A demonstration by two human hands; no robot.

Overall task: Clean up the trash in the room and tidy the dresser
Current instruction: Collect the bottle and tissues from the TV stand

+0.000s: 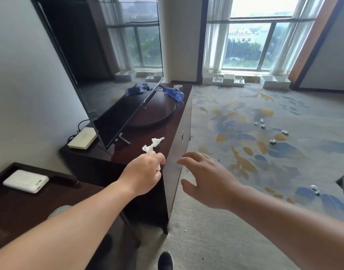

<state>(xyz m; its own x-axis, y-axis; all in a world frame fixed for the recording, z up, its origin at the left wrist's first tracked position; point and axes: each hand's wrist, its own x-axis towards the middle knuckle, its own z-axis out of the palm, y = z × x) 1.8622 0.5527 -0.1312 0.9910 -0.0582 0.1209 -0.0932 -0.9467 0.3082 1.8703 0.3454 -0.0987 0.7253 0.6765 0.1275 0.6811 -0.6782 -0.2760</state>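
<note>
barely begun: left hand (145, 172) pinches a tissue (152, 145) mid-frame, right hand (204, 180) spread empty; bottle (174, 93) and carpet scraps (261, 123) at right await pickup.

The television (108, 65) leaned over the back of the bench (167, 130). With its round base (153, 114) and stand foot (123, 140) it closed off most of the top, leaving a narrow bare strip along the front edge, where the left hand (145, 172) pinching a white tissue (152, 145) took up the near corner. A lying blue bottle (174, 93) and a crumpled wad (178, 86) blocked the far end, and a white box (82, 138) filled the gap behind the screen. Right of the bench the carpet (245, 152) lay wide open under the spread right hand (204, 178), with only small paper scraps (261, 123) scattered across it.
</note>
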